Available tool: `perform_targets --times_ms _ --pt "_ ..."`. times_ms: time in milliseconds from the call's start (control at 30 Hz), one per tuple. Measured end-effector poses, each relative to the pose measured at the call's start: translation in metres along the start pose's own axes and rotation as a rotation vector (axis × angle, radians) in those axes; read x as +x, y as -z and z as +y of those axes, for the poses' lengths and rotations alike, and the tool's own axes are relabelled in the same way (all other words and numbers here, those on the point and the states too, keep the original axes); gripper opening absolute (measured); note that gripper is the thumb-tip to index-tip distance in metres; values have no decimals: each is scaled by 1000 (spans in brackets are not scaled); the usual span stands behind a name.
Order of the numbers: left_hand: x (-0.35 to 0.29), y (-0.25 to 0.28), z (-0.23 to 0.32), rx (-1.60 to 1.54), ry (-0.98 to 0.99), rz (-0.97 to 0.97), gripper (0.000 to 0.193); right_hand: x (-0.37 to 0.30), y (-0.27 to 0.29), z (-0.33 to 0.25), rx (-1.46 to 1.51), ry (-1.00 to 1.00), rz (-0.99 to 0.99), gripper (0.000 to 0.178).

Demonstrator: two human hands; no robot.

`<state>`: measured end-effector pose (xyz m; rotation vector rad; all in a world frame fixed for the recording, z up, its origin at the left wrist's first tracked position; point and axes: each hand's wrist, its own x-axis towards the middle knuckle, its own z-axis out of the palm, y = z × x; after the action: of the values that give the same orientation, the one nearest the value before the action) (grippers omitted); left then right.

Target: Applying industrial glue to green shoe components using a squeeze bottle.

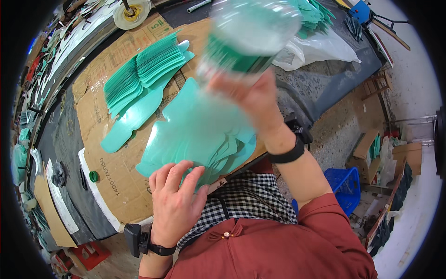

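My right hand (248,95), blurred by motion, grips a clear plastic bottle (255,28) with a green label, raised and tilted above the cardboard. Beneath it lies a fanned pile of thin green shaped sheets (186,139); a pale, cloudy haze covers part of the pile. My left hand (176,195) rests at the pile's near edge with its fingers spread on the sheets, holding nothing. Farther left stands a second, neatly fanned stack of green sheets (144,72), above a few flat shiny pieces (132,123).
A cardboard sheet (111,162) covers much of the dark table. On it, at the left, sits a small green cap (94,176). A tape roll (132,13) lies at the far edge, a white plastic bag (320,49) at the far right. A blue crate (344,188) stands on the floor.
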<state>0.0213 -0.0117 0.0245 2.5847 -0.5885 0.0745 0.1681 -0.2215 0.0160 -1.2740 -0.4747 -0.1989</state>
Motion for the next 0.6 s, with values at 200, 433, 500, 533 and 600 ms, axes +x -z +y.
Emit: perform_targets --times_ms 200,433,500,533,600 --pt "-5 -1 0 -14 7 17 42 21 14 -3 -151 0 135 41" --pt "-6 -3 -2 -55 9 21 44 -32 17 -4 -256 161 73 52" --pt "-5 -2 -4 -51 -6 26 42 -43 15 -11 -193 88 -25 60" --pt "-7 -2 -4 -48 -6 22 40 -43 15 -13 -183 114 -114 57" --pt "-11 -2 -6 -72 -26 63 37 -39 11 -16 -214 85 -2 52"
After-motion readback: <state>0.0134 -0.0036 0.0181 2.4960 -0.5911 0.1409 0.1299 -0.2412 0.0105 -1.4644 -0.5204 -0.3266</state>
